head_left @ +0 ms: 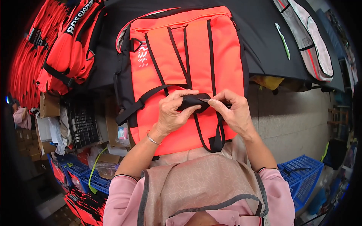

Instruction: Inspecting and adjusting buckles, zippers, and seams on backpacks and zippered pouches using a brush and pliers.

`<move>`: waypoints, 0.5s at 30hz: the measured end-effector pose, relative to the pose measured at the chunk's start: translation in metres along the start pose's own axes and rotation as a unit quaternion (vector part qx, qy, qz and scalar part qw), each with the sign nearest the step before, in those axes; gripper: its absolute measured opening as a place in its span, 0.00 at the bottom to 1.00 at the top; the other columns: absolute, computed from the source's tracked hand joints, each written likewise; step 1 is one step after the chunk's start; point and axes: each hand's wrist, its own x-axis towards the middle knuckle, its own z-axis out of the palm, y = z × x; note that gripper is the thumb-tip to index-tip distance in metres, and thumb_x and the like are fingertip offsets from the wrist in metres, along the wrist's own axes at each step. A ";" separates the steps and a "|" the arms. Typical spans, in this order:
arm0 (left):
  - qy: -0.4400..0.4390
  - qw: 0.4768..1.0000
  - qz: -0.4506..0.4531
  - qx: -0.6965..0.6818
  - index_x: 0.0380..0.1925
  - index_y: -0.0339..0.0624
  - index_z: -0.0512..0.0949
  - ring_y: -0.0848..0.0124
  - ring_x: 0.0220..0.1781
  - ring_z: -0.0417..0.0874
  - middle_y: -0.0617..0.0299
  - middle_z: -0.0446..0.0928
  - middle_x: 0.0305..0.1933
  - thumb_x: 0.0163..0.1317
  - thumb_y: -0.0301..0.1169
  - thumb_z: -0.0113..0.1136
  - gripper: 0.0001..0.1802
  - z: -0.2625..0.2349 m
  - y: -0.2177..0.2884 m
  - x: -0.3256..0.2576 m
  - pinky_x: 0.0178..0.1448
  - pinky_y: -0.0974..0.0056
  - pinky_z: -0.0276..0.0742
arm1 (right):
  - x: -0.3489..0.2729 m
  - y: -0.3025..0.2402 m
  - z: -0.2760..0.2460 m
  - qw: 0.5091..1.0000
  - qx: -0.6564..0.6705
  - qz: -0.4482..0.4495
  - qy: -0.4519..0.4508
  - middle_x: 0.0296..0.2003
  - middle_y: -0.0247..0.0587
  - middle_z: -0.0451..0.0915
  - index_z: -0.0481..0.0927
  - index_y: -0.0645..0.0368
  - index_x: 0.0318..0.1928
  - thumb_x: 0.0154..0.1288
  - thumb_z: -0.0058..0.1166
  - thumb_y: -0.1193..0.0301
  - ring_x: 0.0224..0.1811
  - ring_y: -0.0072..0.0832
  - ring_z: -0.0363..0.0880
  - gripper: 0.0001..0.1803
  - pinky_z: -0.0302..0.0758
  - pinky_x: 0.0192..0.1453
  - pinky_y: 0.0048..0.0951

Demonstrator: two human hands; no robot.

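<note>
Now, both hands are pinching the same small, soft, black cloth piece (190, 101), held up over the middle of the big, bright orange-red cloth backpack with black strips (201, 75). The left hand (174, 110) grips one end, with its thumb below and its fingers on top. The right hand (233, 113) pinches near the other end. A thin, pale bit (203, 100) shows by its thumb, too small to tell what it is. The backpack lies flat, its top on the black cloth-covered surface (260, 49) and its bottom near the person's lap.

To do this well, I think the left hand should hold firmly and keep the cloth still. The right hand should make small, slow moves, with no hard tugs. It may help to keep the long, flat, black strap (132, 113) from twisting, and to keep the backpack from sliding.

Let's count: two hands, one small black piece and one backpack being worked on. One more orange-red bag with a black strap (66, 56) sits at the left, by a pile of red cloth things (30, 52), too many to count. One white-and-green toothbrush (283, 41) and one long, pale grey bag (307, 41) are at the right. One blue plastic crate (301, 173) shows low on the right.
</note>
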 end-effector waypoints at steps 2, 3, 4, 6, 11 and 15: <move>0.003 1.000 0.003 -0.002 0.35 0.38 0.85 0.67 0.41 0.86 0.56 0.83 0.44 0.47 0.23 0.73 0.13 0.000 -0.001 0.001 0.43 0.67 0.82 | 0.000 0.003 0.001 1.000 0.017 -0.014 0.016 0.23 0.30 0.77 0.79 0.66 0.35 0.65 0.60 0.73 0.27 0.13 0.72 0.08 0.69 0.30 0.19; 0.000 1.000 0.001 -0.005 0.35 0.38 0.85 0.67 0.41 0.86 0.55 0.83 0.44 0.47 0.23 0.73 0.13 0.000 -0.001 0.002 0.43 0.67 0.82 | 0.000 0.004 0.002 0.999 0.034 -0.030 0.031 0.24 0.29 0.77 0.79 0.66 0.35 0.65 0.60 0.73 0.27 0.13 0.72 0.07 0.69 0.30 0.19; -0.004 1.000 -0.001 -0.008 0.34 0.38 0.85 0.66 0.41 0.86 0.55 0.83 0.44 0.47 0.23 0.73 0.12 0.000 -0.001 0.002 0.43 0.67 0.82 | 0.000 0.005 0.003 0.999 0.034 -0.028 0.032 0.24 0.29 0.77 0.79 0.66 0.35 0.65 0.60 0.73 0.27 0.13 0.72 0.07 0.69 0.30 0.19; -0.008 1.000 -0.006 -0.006 0.34 0.38 0.85 0.66 0.41 0.86 0.55 0.83 0.44 0.47 0.23 0.73 0.12 0.001 -0.003 0.000 0.43 0.67 0.81 | 0.001 0.007 0.004 0.995 -0.089 -0.050 0.020 0.25 0.38 0.81 0.80 0.65 0.36 0.64 0.61 0.72 0.27 0.17 0.78 0.08 0.74 0.32 0.22; -0.002 1.000 0.001 -0.001 0.33 0.37 0.85 0.66 0.40 0.86 0.55 0.83 0.43 0.46 0.23 0.73 0.12 0.000 -0.002 0.001 0.42 0.67 0.81 | -0.001 0.001 0.003 0.999 -0.033 -0.023 0.016 0.25 0.39 0.81 0.80 0.65 0.35 0.63 0.62 0.72 0.26 0.20 0.79 0.08 0.75 0.32 0.24; -0.008 1.000 -0.002 -0.003 0.33 0.37 0.85 0.66 0.40 0.86 0.56 0.84 0.43 0.46 0.23 0.74 0.12 0.001 -0.006 -0.003 0.42 0.67 0.81 | 0.003 0.007 0.001 0.996 -0.082 -0.041 -0.018 0.27 0.38 0.82 0.79 0.66 0.35 0.64 0.61 0.71 0.30 0.19 0.80 0.09 0.76 0.34 0.24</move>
